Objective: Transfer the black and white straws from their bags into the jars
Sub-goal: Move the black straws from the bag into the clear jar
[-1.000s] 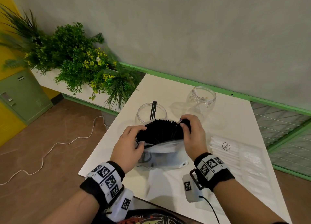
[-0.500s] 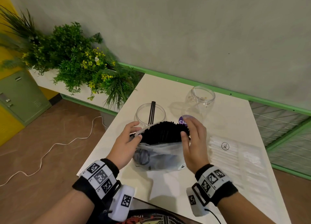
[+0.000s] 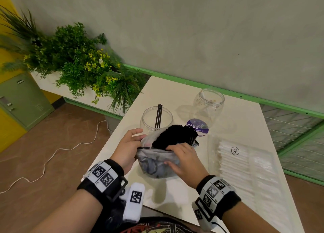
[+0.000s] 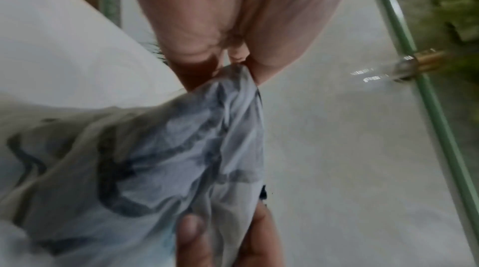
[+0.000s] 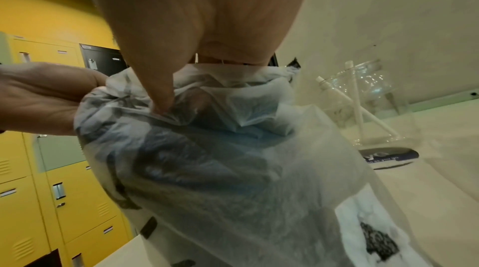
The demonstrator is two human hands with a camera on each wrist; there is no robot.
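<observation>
The person stood at the white counter (image 3: 175,194) with a frosted plastic bag (image 3: 156,162) upright just in front of the nearer jar (image 3: 157,118). The left hand (image 3: 128,145) pinched the bag's rim on the side away from the white-straw pack, and the right hand (image 3: 182,160) had its fingers hooked over the near rim with the thumb pressed against the bag's front, a closed grip on the plastic. A dense fan of black straws (image 3: 175,133) stuck out of the mouth toward that jar.

The risk I saw was spillage: the bag was soft and crumpled, so if either grip slipped or the bag tipped too quickly, straws could slide past the jar's mouth onto the counter, or nudge the light jar over.

I counted two jars: the nearer held three black straws, the second jar (image 3: 209,104), beyond and right of it, held white straws, seemingly two. One flat pack of white straws (image 3: 245,164) lay right of the bag.
</observation>
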